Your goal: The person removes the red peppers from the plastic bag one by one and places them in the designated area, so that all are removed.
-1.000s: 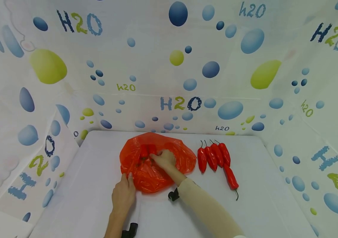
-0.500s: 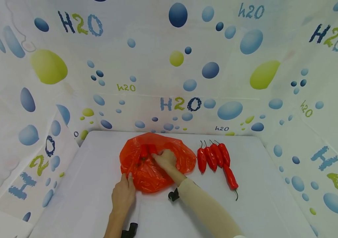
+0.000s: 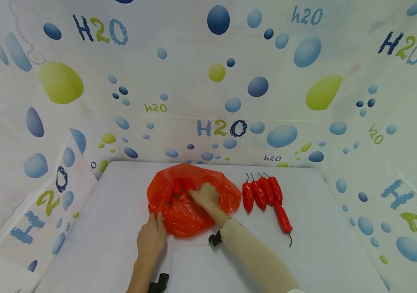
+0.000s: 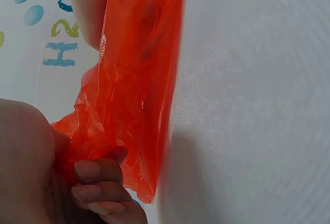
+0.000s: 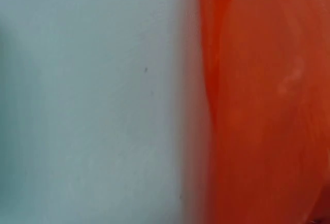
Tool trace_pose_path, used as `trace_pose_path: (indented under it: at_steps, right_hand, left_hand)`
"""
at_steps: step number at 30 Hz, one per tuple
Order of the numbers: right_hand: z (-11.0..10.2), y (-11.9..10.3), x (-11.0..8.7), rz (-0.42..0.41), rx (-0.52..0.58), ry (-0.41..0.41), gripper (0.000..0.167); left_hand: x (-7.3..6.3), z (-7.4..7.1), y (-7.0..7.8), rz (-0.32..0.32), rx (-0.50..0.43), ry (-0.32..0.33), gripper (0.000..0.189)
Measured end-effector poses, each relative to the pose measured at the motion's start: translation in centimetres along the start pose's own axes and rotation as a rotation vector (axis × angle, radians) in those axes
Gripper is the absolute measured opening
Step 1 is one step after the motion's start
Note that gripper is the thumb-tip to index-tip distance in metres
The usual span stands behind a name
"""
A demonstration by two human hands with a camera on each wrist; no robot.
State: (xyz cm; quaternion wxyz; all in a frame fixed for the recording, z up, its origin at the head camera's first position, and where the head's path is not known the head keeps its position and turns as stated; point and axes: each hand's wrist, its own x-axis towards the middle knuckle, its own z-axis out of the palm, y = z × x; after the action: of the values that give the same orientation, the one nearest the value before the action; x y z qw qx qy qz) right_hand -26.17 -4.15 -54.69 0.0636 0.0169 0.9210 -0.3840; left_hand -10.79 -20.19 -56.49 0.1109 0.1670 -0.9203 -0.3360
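A red plastic bag [image 3: 194, 226] lies spread and gaping on the white table, in the middle of the head view. My left hand [image 3: 151, 240] pinches its near left edge, with thumb and curled fingers around the thin film in the left wrist view. Inside the bag lie red chili peppers [image 3: 177, 186] with green stems toward me. My right hand [image 3: 206, 195] reaches into the opening, its curled fingers at the lower end of another red chili pepper [image 3: 188, 184]. Only the bag's side [image 5: 268, 105] and the table show in the right wrist view; the right fingers are hidden there.
Right of the bag, several red chili peppers [image 3: 257, 195] lie side by side on the table [image 3: 325, 244], stems away from me. One more pepper [image 3: 283, 217] lies below them, stem toward me. A patterned white sheet [image 3: 179, 81] stands behind and beside the table.
My right hand has shifted very slightly right and away from me inside the bag, covering a stem that showed below it. The left hand keeps its place on the bag's edge.
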Motion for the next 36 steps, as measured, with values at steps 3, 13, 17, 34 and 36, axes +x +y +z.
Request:
trace_pose_path:
  at_steps: [3,13,17,34,36]
  right_hand:
    - [-0.6,0.1,-0.1,0.015,0.004,-0.019,0.039]
    - [-1.8,0.3,-1.0,0.047,0.089,-0.037,0.034]
    - [-2.2,0.6,-1.5,0.061,0.143,-0.048,0.033]
    - [-3.1,1.9,-3.4,0.050,0.283,0.044,0.028]
    - [-3.1,2.1,-3.6,0.045,0.301,0.037,0.027]
  left_hand:
    - [0.0,0.0,-0.1,0.003,-0.003,-0.009,0.035]
    - [0.1,-0.1,-0.2,0.003,-0.001,-0.016,0.037]
    - [0.0,-0.1,-0.1,0.000,0.000,-0.013,0.036]
    - [0.0,-0.1,0.2,-0.011,-0.004,-0.025,0.035]
    - [0.0,-0.1,0.3,-0.011,-0.008,-0.027,0.034]
